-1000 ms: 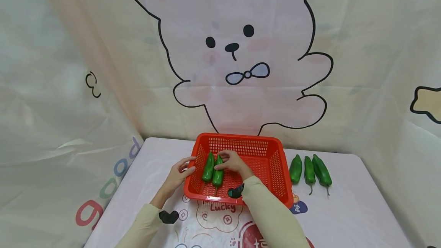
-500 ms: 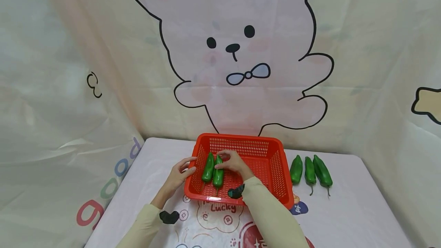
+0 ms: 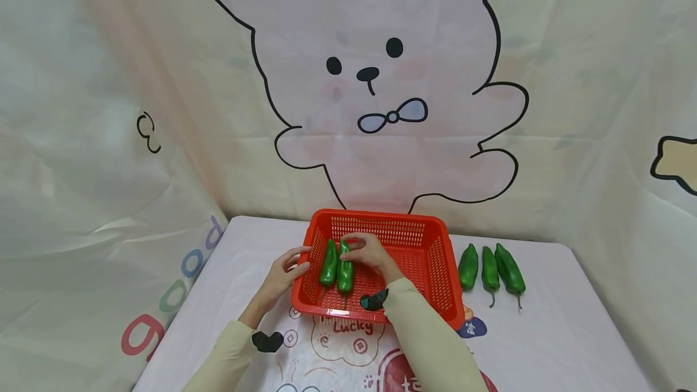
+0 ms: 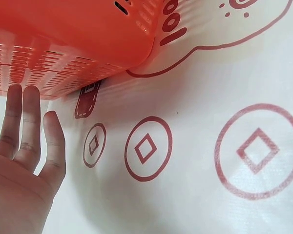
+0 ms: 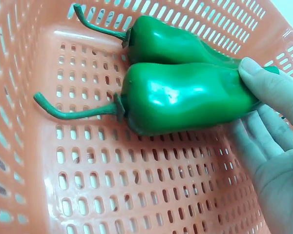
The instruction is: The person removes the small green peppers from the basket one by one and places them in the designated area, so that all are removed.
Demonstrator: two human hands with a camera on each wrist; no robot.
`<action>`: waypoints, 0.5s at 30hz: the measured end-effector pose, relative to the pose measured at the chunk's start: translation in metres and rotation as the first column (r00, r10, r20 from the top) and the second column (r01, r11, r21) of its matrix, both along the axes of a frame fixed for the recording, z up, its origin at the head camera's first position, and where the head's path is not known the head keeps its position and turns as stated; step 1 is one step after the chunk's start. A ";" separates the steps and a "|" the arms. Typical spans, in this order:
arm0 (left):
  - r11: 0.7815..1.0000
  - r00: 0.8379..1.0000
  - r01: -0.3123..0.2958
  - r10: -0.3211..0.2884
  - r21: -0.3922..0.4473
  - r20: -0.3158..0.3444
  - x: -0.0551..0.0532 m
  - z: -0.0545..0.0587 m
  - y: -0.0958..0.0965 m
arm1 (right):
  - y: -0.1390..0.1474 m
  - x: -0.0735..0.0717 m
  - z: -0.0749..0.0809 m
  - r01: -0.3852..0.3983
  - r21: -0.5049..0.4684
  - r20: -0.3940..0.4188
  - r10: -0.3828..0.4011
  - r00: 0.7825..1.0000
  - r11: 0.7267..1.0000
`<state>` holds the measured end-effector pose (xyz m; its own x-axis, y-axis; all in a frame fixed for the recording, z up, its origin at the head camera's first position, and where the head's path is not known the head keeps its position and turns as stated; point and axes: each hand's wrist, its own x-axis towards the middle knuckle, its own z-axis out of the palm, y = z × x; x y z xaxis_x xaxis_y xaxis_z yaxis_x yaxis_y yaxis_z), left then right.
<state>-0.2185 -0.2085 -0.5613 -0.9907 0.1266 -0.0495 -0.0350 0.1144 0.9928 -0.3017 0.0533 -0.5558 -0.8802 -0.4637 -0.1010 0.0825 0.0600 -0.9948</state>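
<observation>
A red plastic basket (image 3: 430,271) with slotted walls stands on the table. Two long green chili peppers lie side by side in its left part, stems toward the person. My right hand (image 3: 372,254) reaches in and pinches the tip end of the right-hand pepper (image 3: 345,277); the right wrist view shows the thumb (image 5: 263,83) on top and the other fingers beneath. The other pepper (image 3: 328,264) lies just left of it, close alongside. My left hand (image 3: 283,274) is at the basket's left wall, its straight fingers (image 4: 31,122) against the slotted side in the left wrist view.
Right of the basket, three more green peppers (image 3: 490,270) lie in a row on the white printed tablecloth (image 3: 555,331). A cloth backdrop (image 3: 577,138) with a cartoon animal rises behind the table's far edge, and a side sheet (image 3: 81,259) hangs at left.
My right hand has shifted slightly toward the far side of the basket, and the pinched pepper has moved a little with it. The left hand stays at the basket's wall.
</observation>
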 end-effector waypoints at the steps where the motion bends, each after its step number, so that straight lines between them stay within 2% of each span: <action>1: 1.000 1.000 0.000 0.000 0.001 -0.002 0.000 0.000 0.000 | 0.000 0.000 0.000 0.002 -0.007 0.007 -0.002 1.000 1.000; 6: 1.000 1.000 -0.004 0.004 -0.004 -0.007 0.001 0.001 0.001 | 0.001 -0.003 0.000 0.022 -0.019 0.038 -0.021 0.999 1.000; 15: 1.000 1.000 -0.014 0.014 0.002 0.011 0.001 0.001 0.001 | 0.003 -0.001 0.007 0.085 0.000 0.008 -0.085 0.996 0.996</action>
<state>-0.2170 -0.2072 -0.5601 -0.9918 0.1130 -0.0602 -0.0475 0.1119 0.9926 -0.3025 0.0561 -0.5490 -0.9158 -0.3869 -0.1081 0.0953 0.0522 -0.9941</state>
